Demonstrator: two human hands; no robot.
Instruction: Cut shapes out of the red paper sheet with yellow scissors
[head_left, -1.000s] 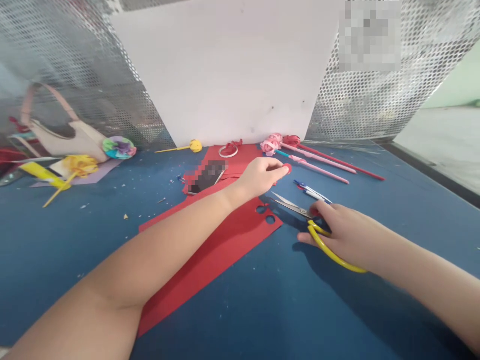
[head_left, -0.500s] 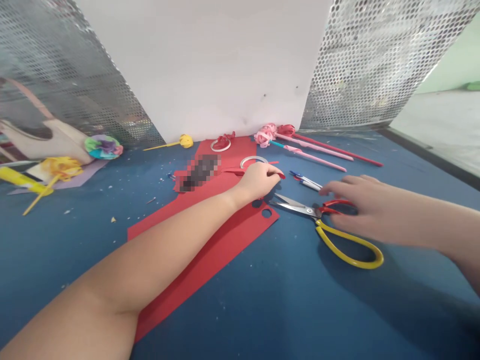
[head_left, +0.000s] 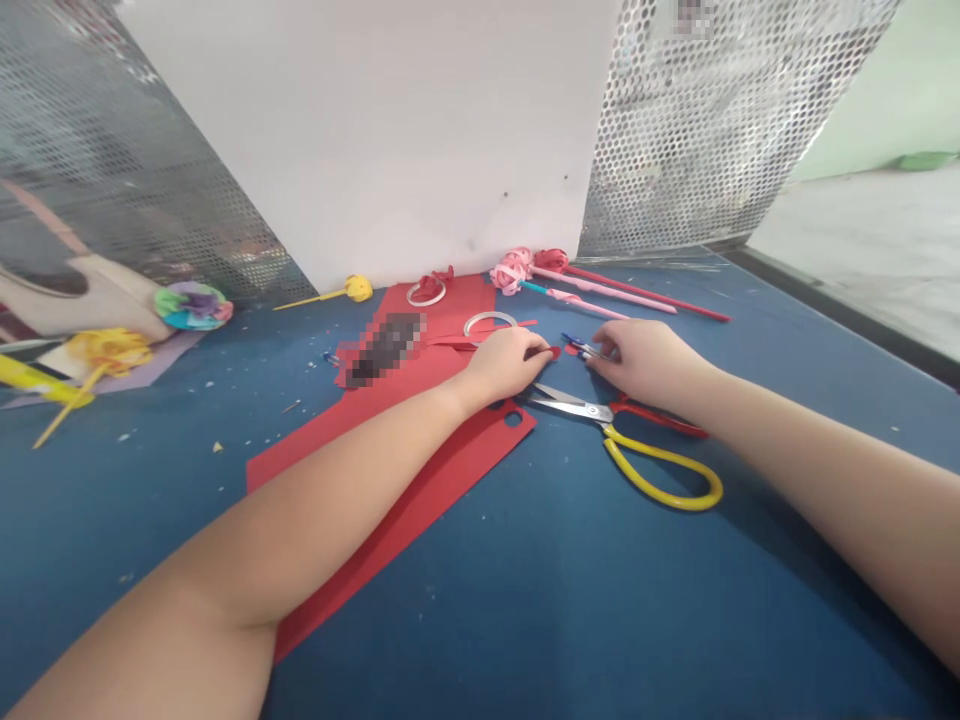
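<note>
My left hand is closed over the table, with a small red paper piece pinched at its fingertips. My right hand has its fingers closed around a white and blue pen; part of the pen is hidden by the fingers. Another small red paper piece lies by the pen tip. Between and just below the hands lie scissors with parted blades, one yellow and one red handle. Red paper sheets spread under my left arm, with a round hole near the right corner.
Rolls of tape stand behind my left hand. Pink and red paper flowers on sticks lie at the back. A yellow paper flower is near the white panel. More paper flowers and a bag are at left.
My right hand has moved from the scissors' red handle to the pen and closed around it. The left hand still pinches the red paper. The view has shifted slightly right.
</note>
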